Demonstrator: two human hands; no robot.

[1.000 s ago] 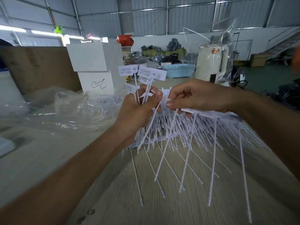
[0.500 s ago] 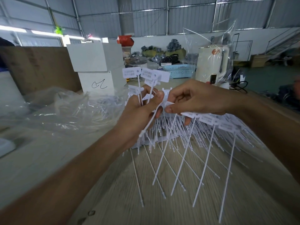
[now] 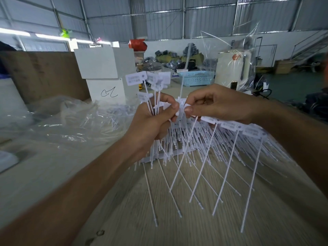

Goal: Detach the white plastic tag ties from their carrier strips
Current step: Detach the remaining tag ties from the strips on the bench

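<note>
Above table [image 3: 177,219], ties [image 3: 209,157] between hands [image 3: 179,114].

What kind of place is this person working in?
Probably a warehouse or small factory workshop: a corrugated metal roof, stacked white boxes on a long wooden worktable, and piled goods at the back.

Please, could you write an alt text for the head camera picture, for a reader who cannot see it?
Two bare hands work above a wooden table: the left hand grips a bunch of detached tag ties with flags up, and the right hand pinches a strip of ties whose tails hang down. Clear plastic bags lie on the left.
</note>
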